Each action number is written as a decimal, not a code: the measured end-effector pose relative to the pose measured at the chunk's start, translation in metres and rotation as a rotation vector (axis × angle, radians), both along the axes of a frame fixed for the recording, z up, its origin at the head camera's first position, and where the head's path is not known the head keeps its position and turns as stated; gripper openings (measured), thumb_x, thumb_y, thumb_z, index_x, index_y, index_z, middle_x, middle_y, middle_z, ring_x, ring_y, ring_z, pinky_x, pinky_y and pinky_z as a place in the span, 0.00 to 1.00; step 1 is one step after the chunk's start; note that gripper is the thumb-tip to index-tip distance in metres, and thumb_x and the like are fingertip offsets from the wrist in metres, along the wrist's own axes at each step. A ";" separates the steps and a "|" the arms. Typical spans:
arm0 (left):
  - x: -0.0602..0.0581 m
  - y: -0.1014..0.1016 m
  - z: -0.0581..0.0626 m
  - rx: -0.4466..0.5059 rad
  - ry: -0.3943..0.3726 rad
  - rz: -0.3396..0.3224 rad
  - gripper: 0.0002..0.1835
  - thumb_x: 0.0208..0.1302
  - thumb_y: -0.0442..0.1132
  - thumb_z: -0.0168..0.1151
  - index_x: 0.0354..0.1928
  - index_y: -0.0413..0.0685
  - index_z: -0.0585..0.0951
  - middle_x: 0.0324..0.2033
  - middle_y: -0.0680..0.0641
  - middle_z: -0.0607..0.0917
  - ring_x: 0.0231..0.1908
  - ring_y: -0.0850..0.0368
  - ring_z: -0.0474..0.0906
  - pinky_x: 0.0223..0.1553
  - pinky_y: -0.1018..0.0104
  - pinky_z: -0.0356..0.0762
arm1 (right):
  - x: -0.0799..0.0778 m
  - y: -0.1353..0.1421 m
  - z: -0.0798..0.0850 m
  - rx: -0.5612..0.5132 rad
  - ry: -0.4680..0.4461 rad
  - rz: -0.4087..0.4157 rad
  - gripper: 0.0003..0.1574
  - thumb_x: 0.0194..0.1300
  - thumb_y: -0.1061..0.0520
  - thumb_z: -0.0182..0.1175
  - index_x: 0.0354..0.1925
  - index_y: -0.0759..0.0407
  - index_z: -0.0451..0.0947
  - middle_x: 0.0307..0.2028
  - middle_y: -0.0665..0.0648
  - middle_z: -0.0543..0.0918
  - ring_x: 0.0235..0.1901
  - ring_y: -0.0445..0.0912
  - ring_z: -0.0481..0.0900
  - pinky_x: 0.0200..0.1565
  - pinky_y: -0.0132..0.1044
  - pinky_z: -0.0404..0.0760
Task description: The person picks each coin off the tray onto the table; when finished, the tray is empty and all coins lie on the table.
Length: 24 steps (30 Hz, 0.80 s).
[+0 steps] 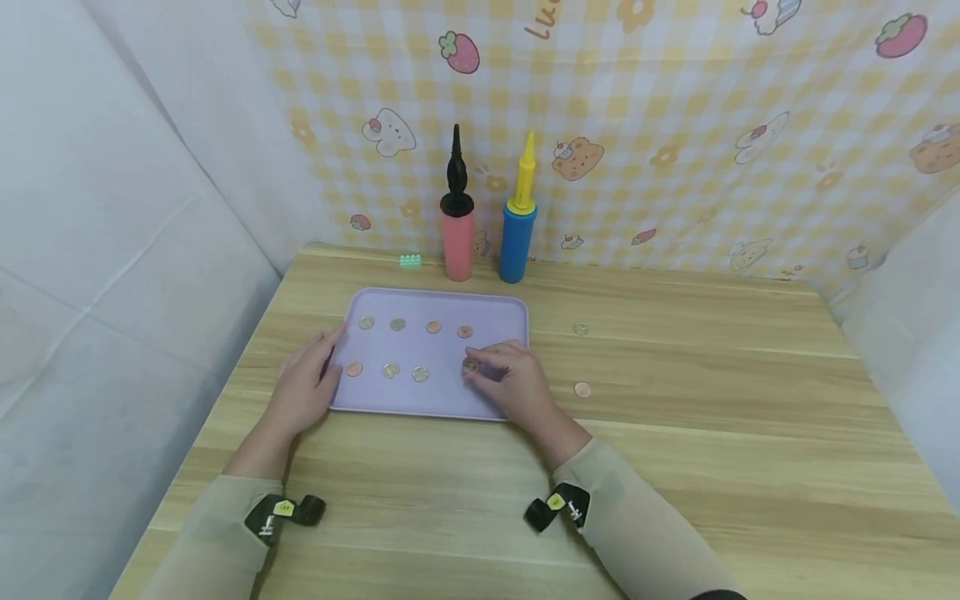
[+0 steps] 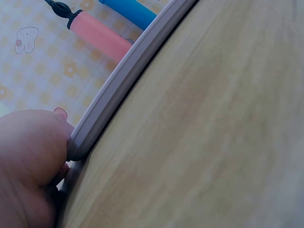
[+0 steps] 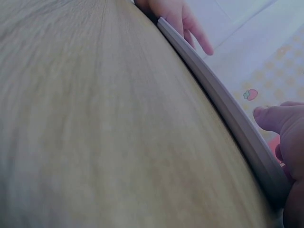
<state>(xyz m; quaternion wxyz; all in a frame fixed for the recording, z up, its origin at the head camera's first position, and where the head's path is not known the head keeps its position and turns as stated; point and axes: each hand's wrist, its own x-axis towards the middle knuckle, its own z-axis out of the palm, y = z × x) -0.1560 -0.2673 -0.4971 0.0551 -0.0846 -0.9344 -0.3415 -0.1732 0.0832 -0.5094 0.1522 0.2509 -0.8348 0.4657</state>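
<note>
A lilac tray (image 1: 450, 404) lies on the wooden table with several silver-coloured and copper-coloured coins in two rows. My right hand (image 1: 513, 379) is over the tray's right part and pinches a coin (image 1: 470, 366) between thumb and fingers, close to the tray's surface. At the tray's left edge, my left hand (image 1: 303, 383) rests against the rim, its fingers fairly straight. A copper-coloured coin (image 1: 354, 368) lies just beside the left thumb. In the right wrist view, the thumb (image 3: 268, 116) reaches over the tray's rim; the pinched coin cannot be made out there.
Right of the tray, a silver-coloured coin (image 1: 581, 329) and a copper-coloured coin (image 1: 582, 389) lie on the table (image 1: 712, 400). Behind the tray stand a pink hand pump (image 1: 458, 242) and a blue hand pump (image 1: 515, 242). A small mint-green toy brick (image 1: 410, 260) lies near the back edge.
</note>
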 end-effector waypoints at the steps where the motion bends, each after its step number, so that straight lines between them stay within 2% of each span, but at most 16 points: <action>1: 0.000 0.000 0.000 0.001 0.000 -0.001 0.33 0.77 0.29 0.53 0.82 0.42 0.64 0.76 0.29 0.68 0.77 0.23 0.55 0.73 0.22 0.45 | 0.000 0.000 0.000 0.001 0.003 0.000 0.22 0.56 0.62 0.82 0.50 0.58 0.92 0.42 0.52 0.93 0.43 0.47 0.85 0.49 0.42 0.82; 11: 0.000 -0.001 0.000 0.002 0.005 -0.007 0.32 0.77 0.29 0.52 0.81 0.41 0.65 0.76 0.29 0.68 0.77 0.23 0.55 0.73 0.21 0.46 | -0.001 0.004 -0.001 -0.027 0.091 -0.030 0.19 0.53 0.60 0.84 0.44 0.57 0.92 0.41 0.50 0.92 0.45 0.48 0.83 0.49 0.42 0.82; 16: -0.001 -0.002 -0.001 -0.002 0.009 -0.010 0.32 0.78 0.29 0.52 0.81 0.41 0.65 0.76 0.29 0.68 0.77 0.23 0.55 0.73 0.22 0.46 | -0.005 0.010 -0.002 -0.003 0.113 -0.085 0.19 0.54 0.60 0.84 0.45 0.57 0.91 0.42 0.51 0.92 0.48 0.49 0.82 0.51 0.44 0.81; 24: -0.002 -0.003 -0.004 -0.002 0.016 -0.015 0.32 0.77 0.29 0.53 0.81 0.40 0.65 0.76 0.30 0.68 0.77 0.24 0.55 0.73 0.22 0.46 | -0.014 0.035 -0.001 0.008 0.093 -0.191 0.19 0.57 0.60 0.83 0.47 0.58 0.90 0.45 0.55 0.91 0.50 0.53 0.83 0.54 0.48 0.81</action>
